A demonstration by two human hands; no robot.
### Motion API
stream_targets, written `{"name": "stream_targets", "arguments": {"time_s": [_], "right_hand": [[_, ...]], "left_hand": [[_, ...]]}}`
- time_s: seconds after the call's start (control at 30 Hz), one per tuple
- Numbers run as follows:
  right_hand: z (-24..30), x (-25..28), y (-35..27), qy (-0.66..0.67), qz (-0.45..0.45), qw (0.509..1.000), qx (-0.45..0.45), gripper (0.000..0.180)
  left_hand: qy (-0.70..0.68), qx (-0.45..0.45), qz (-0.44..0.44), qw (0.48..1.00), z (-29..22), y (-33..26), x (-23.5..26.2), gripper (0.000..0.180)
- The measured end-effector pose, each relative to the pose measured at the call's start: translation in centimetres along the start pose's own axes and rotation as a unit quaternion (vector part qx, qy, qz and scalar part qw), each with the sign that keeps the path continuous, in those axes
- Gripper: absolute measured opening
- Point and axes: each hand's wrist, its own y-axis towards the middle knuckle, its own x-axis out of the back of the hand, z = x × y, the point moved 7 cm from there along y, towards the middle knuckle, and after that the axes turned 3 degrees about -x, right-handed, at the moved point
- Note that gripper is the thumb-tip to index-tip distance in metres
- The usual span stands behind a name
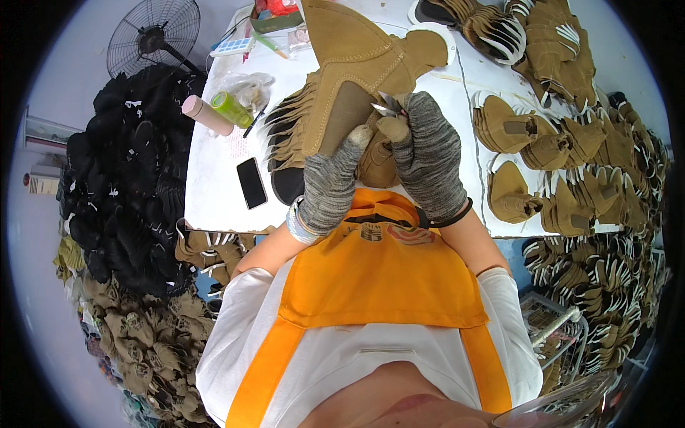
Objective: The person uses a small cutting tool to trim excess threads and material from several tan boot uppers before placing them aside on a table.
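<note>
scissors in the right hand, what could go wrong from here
The scissors in the right hand show bare blades against the brown suede, so a slip might nick it. The left hand has its thumb near those blades, so it could perhaps get cut.

In my head view, the gloved left hand [330, 182] grips a brown suede piece [357, 60]; the gloved right hand [433, 153] holds silver-bladed snips [385, 110]. I see a black phone [251, 183] lying on the white table [211, 171].
</note>
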Motion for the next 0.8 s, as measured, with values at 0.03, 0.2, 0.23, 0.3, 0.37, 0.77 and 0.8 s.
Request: {"name": "stream_targets", "arguments": {"time_s": [0.03,0.2,0.23,0.3,0.37,0.77,0.8], "right_hand": [[0.0,-0.1,0.1,-0.014,0.003,1.000,0.004,0.022],[0.1,-0.3,0.3,-0.045,-0.007,0.998,0.050,0.022],[0.4,-0.2,0.3,-0.055,-0.013,0.996,0.064,0.022],[0.0,-0.2,0.2,-0.044,-0.006,0.998,0.038,0.019],[-0.6,-0.3,0.1,-0.036,-0.010,0.999,0.017,0.017],[-2.5,-0.9,-1.1,0.045,-0.037,0.998,-0.019,0.009],[-2.9,-1.1,-1.3,0.047,-0.045,0.997,-0.030,0.008]], "left_hand": [[0.006,-0.001,0.005,1.000,-0.1,0.1,0.0,0.042],[0.054,-0.024,-0.021,0.998,0.2,0.2,0.2,0.043],[0.052,-0.021,-0.019,0.998,0.3,0.2,0.2,0.041],[0.048,-0.013,-0.016,0.999,0.4,0.2,0.1,0.038],[0.052,-0.011,-0.015,0.998,0.8,0.1,0.1,0.036],[0.072,0.048,0.005,0.996,3.2,-0.4,0.4,0.037],[0.072,0.064,0.008,0.995,3.6,-0.5,0.4,0.037]]}}
